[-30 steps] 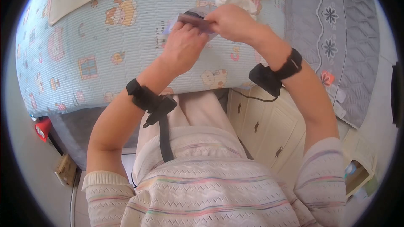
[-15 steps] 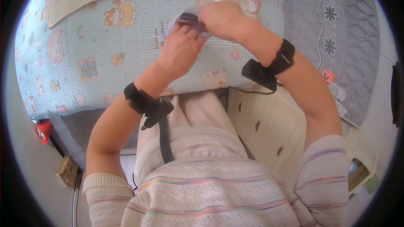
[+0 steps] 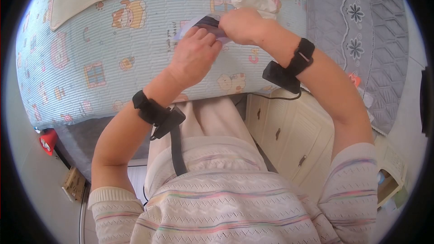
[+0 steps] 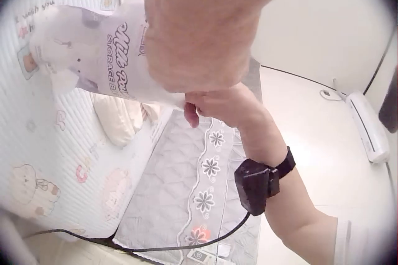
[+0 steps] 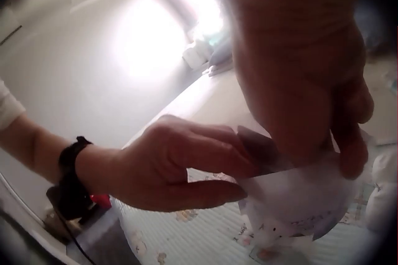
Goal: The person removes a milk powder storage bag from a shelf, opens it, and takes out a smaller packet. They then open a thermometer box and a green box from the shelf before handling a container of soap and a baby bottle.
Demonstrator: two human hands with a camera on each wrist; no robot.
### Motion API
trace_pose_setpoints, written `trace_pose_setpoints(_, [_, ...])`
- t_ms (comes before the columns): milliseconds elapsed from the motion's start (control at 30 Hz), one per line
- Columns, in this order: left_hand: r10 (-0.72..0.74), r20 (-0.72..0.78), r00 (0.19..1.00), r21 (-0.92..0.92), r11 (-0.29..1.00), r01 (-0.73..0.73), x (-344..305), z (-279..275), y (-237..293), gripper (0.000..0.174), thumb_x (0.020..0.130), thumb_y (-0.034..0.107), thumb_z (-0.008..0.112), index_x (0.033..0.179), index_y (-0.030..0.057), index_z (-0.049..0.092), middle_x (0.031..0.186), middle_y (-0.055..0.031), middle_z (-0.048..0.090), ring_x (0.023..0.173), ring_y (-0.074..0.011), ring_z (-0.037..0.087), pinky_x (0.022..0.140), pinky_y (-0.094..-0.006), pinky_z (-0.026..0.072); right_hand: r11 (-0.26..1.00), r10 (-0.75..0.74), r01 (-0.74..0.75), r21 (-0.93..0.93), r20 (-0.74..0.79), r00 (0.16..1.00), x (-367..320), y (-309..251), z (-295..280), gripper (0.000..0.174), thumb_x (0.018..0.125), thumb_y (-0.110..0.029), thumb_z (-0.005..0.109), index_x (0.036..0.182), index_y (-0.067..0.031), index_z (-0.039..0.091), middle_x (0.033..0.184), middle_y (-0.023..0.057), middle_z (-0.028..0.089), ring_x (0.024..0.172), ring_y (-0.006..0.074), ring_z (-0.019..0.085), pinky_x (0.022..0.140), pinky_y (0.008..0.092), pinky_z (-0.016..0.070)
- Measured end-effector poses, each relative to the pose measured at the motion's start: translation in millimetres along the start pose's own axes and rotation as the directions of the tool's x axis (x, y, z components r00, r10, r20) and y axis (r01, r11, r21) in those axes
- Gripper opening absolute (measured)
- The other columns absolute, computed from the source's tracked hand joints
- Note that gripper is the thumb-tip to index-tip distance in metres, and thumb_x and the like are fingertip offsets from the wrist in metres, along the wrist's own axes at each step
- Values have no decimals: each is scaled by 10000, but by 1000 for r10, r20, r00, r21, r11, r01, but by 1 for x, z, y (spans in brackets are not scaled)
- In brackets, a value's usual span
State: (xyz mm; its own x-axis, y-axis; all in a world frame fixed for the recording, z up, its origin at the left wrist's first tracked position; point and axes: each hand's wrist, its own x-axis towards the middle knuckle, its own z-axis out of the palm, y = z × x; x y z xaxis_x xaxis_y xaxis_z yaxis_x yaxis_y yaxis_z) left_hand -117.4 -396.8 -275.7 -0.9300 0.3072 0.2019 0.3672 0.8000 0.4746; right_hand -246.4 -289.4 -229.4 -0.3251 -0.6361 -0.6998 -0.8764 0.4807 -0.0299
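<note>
Left wrist view: whitish bag (image 4: 90,50), purple lettering (image 4: 118,54); both hands (image 3: 193,56) (image 3: 246,26) clamped on it.

Head view high, facing down; wrist views closer, from opposite sides (all three share bag (image 4: 93,54)).

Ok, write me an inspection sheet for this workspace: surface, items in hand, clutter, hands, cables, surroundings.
Surface: light blue patterned cover, with a beige mat along the far side.
Items in hand: a pale printed storage bag, with something dark at its opening, not identifiable.
Clutter: a crumpled white cloth beyond the right hand.
Left hand: pinches the bag's rim.
Right hand: grips the bag's other side; fingertips partly hidden.
Cables: a black cable hangs in a curve from the right-wrist camera.
Surroundings: cream drawers and a grey quilted cover on the right.
</note>
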Motion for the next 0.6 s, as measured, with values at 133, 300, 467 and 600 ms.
trace_pose_setpoints(133, [17, -43, 999, -2, 1000, -17, 2, 1, 1, 228, 674, 32, 552, 890, 60, 622, 875, -40, 577, 890, -214, 532, 858, -338, 406, 999, -24, 28, 31, -104, 994, -5, -8, -13, 139, 757, -119, 551, 833, -77, 660, 821, 129, 652, 809, 295, 632, 650, 387, 506])
trace_pose_setpoints(300, [20, -37, 999, -20, 1000, -21, 1, 1, 2, 232, 673, 34, 554, 893, 58, 627, 882, -46, 582, 902, -213, 534, 865, -333, 406, 996, 32, -28, 86, -51, 998, 7, -15, -5, 160, 710, -90, 600, 843, -77, 687, 868, 139, 667, 852, 285, 646, 706, 372, 516])
trace_pose_setpoints(467, [22, -21, 1000, -21, 1000, -23, 0, 1, 2, 220, 674, 42, 554, 879, 62, 631, 865, -46, 576, 883, -211, 532, 852, -331, 411, 967, 61, -22, 253, -149, 987, 10, -5, 10, 159, 702, -91, 608, 840, -65, 683, 855, 155, 659, 834, 302, 643, 690, 384, 519])
trace_pose_setpoints(600, [40, -33, 999, -36, 998, -41, 2, 1, 4, 194, 680, 52, 552, 856, 64, 632, 854, -44, 571, 873, -213, 529, 840, -321, 412, 978, -19, 44, 202, -124, 992, 6, -8, 23, 157, 713, -106, 604, 842, -57, 677, 847, 161, 655, 835, 314, 638, 694, 382, 518])
